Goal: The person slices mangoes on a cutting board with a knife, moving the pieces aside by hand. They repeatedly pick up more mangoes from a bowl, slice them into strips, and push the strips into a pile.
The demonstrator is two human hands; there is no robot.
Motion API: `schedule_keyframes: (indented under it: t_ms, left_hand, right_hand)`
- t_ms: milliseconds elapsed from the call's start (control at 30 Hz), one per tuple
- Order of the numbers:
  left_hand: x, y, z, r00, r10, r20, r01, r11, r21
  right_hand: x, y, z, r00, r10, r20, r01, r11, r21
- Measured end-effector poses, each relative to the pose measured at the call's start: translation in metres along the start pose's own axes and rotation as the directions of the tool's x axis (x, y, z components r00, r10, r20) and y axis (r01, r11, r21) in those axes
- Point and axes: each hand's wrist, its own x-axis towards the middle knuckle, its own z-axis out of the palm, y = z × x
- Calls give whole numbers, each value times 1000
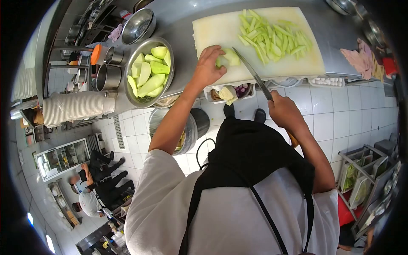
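Note:
My left hand [208,66] curls its thumb and fingertips about the left end of a pale green vegetable piece [230,58] on the white cutting board [212,29]. In my right hand [284,109] is the handle of a long kitchen knife [253,75]. Its blade slants across the board's near edge, tip just right of the piece. Cut pale green strips [274,40] lie heaped on the board's far right part. Left of the board, a steel bowl [171,70] holds several larger green wedges [149,76].
Behind the wedges stands another steel bowl [138,25], with steel pots [108,77] and wrapped plates [78,107] farther left. Below the counter are a vegetable bin [211,95] and a lined bucket [191,131]. A pink cloth [359,57] lies at right. Two people [93,191] are at lower left.

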Motion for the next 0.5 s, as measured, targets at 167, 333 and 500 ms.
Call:
schedule_keyframes:
  t_ms: [167, 333, 500]
  left_hand:
    - [5, 7, -4, 999, 26, -21, -24, 996, 84]
    - [18, 3, 2, 991, 112, -71, -96, 976, 196]
    - [6, 34, 6, 984, -129, -119, 139, 987, 83]
  right_hand:
    - [-2, -1, 0, 1000, 7, 5, -7, 1000, 2]
    - [-3, -1, -5, 1000, 9, 19, -9, 1000, 9]
    - [-4, 6, -7, 1000, 26, 1, -26, 999, 31]
